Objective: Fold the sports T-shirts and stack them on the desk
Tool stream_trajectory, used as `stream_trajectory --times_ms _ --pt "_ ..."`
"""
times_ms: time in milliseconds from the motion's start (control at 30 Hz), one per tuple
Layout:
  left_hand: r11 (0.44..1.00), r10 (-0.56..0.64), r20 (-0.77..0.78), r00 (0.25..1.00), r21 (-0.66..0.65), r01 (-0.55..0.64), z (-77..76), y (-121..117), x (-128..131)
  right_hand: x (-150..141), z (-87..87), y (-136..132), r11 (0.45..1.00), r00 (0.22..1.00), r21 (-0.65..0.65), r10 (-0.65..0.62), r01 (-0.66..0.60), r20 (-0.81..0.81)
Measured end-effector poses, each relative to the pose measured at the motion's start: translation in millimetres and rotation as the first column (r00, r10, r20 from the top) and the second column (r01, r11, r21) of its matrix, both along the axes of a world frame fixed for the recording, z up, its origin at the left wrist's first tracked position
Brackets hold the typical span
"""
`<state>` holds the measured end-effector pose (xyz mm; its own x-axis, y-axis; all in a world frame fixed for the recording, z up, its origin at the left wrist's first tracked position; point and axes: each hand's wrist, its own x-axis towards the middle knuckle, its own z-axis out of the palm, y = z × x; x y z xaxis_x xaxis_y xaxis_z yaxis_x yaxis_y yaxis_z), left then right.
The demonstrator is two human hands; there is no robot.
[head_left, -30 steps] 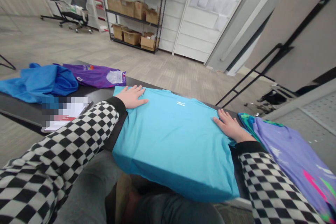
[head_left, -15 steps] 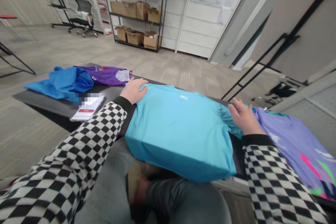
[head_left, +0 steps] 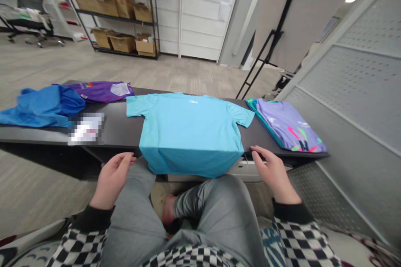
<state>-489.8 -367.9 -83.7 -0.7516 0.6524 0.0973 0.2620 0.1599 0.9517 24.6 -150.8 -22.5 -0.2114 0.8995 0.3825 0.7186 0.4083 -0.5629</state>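
Loose and, it seems, empty, left hand and right hand have come off the light-blue T-shirt, leaving it spread out.

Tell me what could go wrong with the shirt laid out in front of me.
The light blue shirt drapes over the near edge of the table, so its weight might drag it down. Your left hand and right hand are both off it, so neither would hold it if it slipped.
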Motion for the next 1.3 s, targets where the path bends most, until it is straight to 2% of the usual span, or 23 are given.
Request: stream_trajectory --times_ms 67,133,233,333,500,633,767,933,1000,1167,1300 --pt "0.997 -0.074 -0.027 0.997 -0.024 0.073 2.5 12 1 -10 -7.3 -18 0.99 0.982 -0.043 -0.142 0.137 -0.125" --pt "0.997 -0.071 -0.034 0.997 -0.015 0.071 6.9 24 1 -22 -18.9 -24 0.966 0.935 -0.149 -0.245 0.213 -0.255" --pt "0.999 -0.002 -0.036 0.999 -0.038 0.001 9.1 34 0 -37 -38.8 -18 0.949 0.892 -0.269 -0.258 0.162 -0.371" --pt "0.999 0.028 -0.039 0.999 -0.043 -0.03 7.0 37 -1 -48 -50.8 -11 0.949 0.874 -0.28 -0.253 0.142 -0.416" --pt "0.988 -0.004 0.173 0.985 0.15 -0.022 5.9 43 14 -61 -53.7 -10 0.95 0.829 -0.28 -0.264 0.137 -0.492" --pt "0.957 -0.082 0.293 0.953 0.289 -0.007 5.4 47 27 -66 -57.5 -9 0.951 0.736 -0.3 -0.256 0.076 -0.627" --pt "0.939 -0.083 0.341 0.936 0.341 -0.041 1.4 49 25 -65 -62.5 -7 0.945 0.633 -0.326 -0.258 0.01 -0.73" --pt "0.924 -0.029 0.376 0.926 0.364 -0.119 -7.0 50 10 -62 -68.7 -3 0.938 0.551 -0.347 -0.287 -0.005 -0.784" --pt "0.924 -0.038 0.351 0.936 0.368 -0.101 -11.9 49 6 -62 -70.9 -2 0.939 0.551 -0.343 -0.277 -0.018 -0.787" --pt "0.919 -0.081 0.282 0.956 0.392 -0.037 -28.3 44 5 -61 -77.9 -6 0.947 0.608 -0.315 -0.217 -0.058 -0.764" --pt "0.939 -0.185 0.238 0.953 0.33 0.1 -44.7 39 7 -58 -88.5 -14 0.906 0.663 -0.355 -0.122 -0.23 -0.739"
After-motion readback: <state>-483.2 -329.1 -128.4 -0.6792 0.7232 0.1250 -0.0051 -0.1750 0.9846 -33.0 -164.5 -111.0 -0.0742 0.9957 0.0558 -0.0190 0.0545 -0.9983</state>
